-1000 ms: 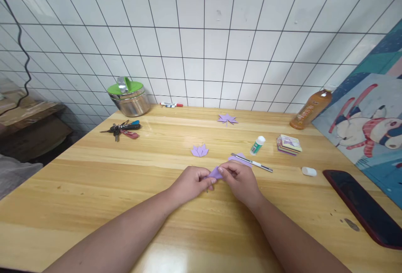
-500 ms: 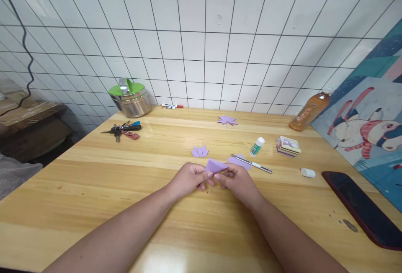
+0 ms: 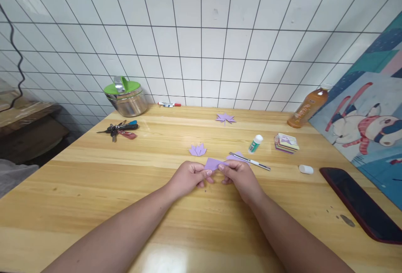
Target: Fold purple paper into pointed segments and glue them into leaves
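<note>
A small folded piece of purple paper (image 3: pixel 212 163) is held just above the table between both hands. My left hand (image 3: pixel 190 176) pinches its left edge between thumb and fingers. At the paper's right end, my right hand (image 3: pixel 238 176) grips it with the thumb on top. Just beyond the hands lies a purple paper leaf shape (image 3: pixel 197 150) with pointed lobes. A slim craft knife (image 3: pixel 255 163) rests across a flat purple sheet (image 3: pixel 236 156), partly behind my right hand. Farther back is a larger purple paper leaf with a stem (image 3: pixel 225 117).
Right of the hands are a glue stick (image 3: pixel 256 143), its white cap (image 3: pixel 305 169), a stack of coloured paper (image 3: pixel 286 143), a phone (image 3: pixel 361 202) and a leaning drink bottle (image 3: pixel 309 107). On the left are keys (image 3: pixel 118 129), a green-lidded pot (image 3: pixel 128 99) and a marker (image 3: pixel 169 104).
My right thumb has moved up onto the paper's right end, and the paper now looks flatter. My left hand keeps its pinch. The whole view has shifted slightly.
</note>
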Available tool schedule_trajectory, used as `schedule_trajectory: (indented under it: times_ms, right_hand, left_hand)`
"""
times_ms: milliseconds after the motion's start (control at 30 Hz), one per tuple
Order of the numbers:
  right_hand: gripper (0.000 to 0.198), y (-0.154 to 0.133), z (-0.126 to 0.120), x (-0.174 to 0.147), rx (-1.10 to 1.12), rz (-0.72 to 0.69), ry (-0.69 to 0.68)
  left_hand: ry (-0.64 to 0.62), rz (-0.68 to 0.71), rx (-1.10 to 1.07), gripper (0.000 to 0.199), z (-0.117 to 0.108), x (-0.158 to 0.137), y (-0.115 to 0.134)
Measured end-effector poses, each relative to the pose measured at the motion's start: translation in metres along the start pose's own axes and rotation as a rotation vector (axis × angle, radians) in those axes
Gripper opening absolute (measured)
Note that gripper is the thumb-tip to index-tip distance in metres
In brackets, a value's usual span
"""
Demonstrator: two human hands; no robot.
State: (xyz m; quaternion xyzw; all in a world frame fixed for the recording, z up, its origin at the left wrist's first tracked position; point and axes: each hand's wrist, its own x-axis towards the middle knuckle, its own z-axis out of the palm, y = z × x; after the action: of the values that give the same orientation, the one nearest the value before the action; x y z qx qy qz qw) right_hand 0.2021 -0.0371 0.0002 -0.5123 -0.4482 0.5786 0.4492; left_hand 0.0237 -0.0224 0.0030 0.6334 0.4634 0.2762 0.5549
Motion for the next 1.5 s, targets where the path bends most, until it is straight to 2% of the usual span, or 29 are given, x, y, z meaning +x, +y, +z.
schedule_trajectory:
  times_ms: [200,300,433,500,600,767,900,1100,1167,1300,1500]
  right_hand:
    - [0.030,-0.008,-0.028,0.007,0.109,-0.031,0.205]
    - [0.035,-0.010,-0.039,0.008,0.065,-0.069,0.301]
    - [0.044,-0.008,-0.023,0.002,-0.069,-0.006,0.068]
    - [0.041,-0.007,-0.011,-0.002,-0.092,-0.007,-0.006]
    - [0.034,-0.006,-0.003,-0.003,-0.107,0.006,0.010]
    - [0.036,-0.006,-0.008,-0.002,-0.044,0.049,0.033]
    - [0.031,-0.005,-0.008,0.000,-0.028,0.018,0.080]
    - [0.034,-0.006,-0.010,0.002,0.049,-0.011,0.138]
    - [0.032,-0.007,-0.008,0.000,0.035,-0.002,0.103]
    - [0.038,-0.005,0.003,-0.004,-0.066,0.047,-0.056]
    - [0.028,0.002,0.006,0.001,-0.106,0.031,-0.005]
  left_hand:
    - [0.044,-0.011,-0.002,0.039,-0.008,0.006,-0.014]
    - [0.078,-0.039,-0.051,0.040,-0.011,0.009,-0.019]
    - [0.048,-0.028,-0.080,0.041,-0.009,0.008,-0.014]
    - [0.027,-0.022,-0.081,0.040,-0.007,0.005,-0.010]
    - [0.000,-0.020,-0.102,0.038,-0.006,0.004,-0.008]
    - [-0.034,0.004,-0.120,0.035,-0.006,0.005,-0.012]
    - [-0.048,0.009,-0.129,0.036,-0.006,0.005,-0.014]
    - [-0.066,-0.002,-0.154,0.037,-0.006,0.008,-0.018]
    - [-0.059,-0.010,-0.153,0.036,-0.006,0.008,-0.019]
    - [-0.058,0.007,-0.079,0.034,-0.005,0.007,-0.017]
    - [-0.036,0.007,-0.023,0.034,0.000,0.005,-0.013]
